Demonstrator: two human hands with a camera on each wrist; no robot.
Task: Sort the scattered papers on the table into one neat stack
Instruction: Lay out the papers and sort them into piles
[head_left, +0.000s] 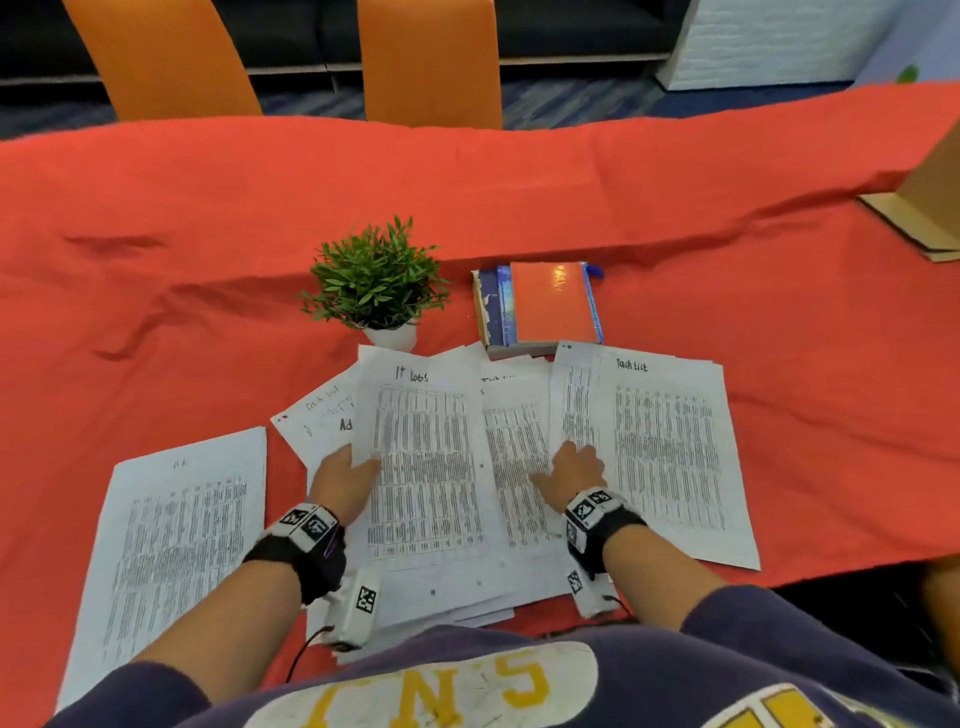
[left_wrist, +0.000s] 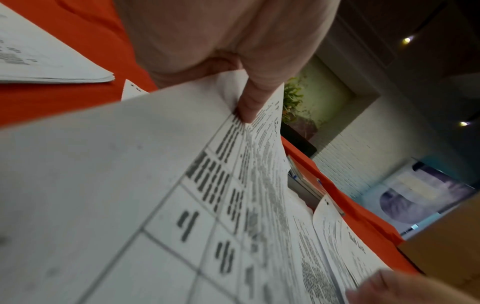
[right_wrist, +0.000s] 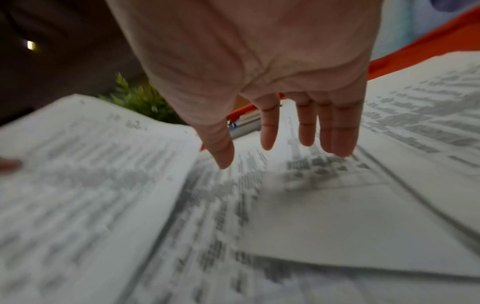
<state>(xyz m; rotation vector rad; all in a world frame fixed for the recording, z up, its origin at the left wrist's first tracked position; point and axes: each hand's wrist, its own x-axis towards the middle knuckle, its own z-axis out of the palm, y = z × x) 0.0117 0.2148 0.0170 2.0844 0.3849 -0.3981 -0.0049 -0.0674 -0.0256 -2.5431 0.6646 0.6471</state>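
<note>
Printed white sheets lie scattered on the red tablecloth (head_left: 156, 291). My left hand (head_left: 363, 462) pinches the left edge of the "IT logs" sheet (head_left: 426, 467), its thumb (left_wrist: 249, 102) pressed on top of that lifted sheet (left_wrist: 130, 185); the fingers below are hidden. My right hand (head_left: 566, 462) rests flat with straight fingers (right_wrist: 306, 131) on the middle sheet (head_left: 514, 457), left of the "Task List" sheet (head_left: 670, 457). A separate pile of sheets (head_left: 176, 545) lies at the near left. A small handwritten sheet (head_left: 322, 421) pokes out behind my left hand.
A potted plant (head_left: 374, 280) and a pile of books (head_left: 540, 306) stand just behind the papers. A cardboard box (head_left: 924, 208) sits at the far right. Two orange chairs (head_left: 431, 62) stand beyond the table. Some sheets hang over the table's near edge.
</note>
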